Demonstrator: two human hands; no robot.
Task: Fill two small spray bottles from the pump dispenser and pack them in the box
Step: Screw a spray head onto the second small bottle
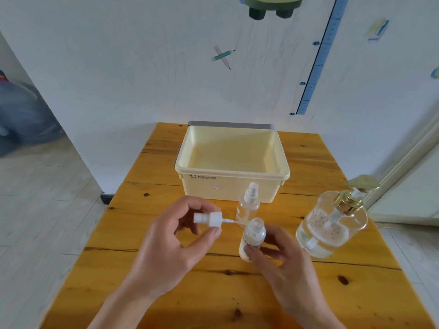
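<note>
My left hand (171, 243) pinches a white spray cap (210, 219) sideways, its thin dip tube pointing right. In my right hand (282, 255) is a small clear spray bottle (253, 236), uncapped, its open neck toward me. Just behind it a second small spray bottle (248, 205) stands upright with its cap on. The clear glass pump dispenser (331, 224), gold-collared and about a third full of liquid, stands to the right. The cream plastic box (231, 176) sits open at the back with nothing in it.
Everything rests on an orange wooden table (213, 293) against a white wall. The table's left edge drops to a pale floor, and a door frame (403, 167) stands close on the right.
</note>
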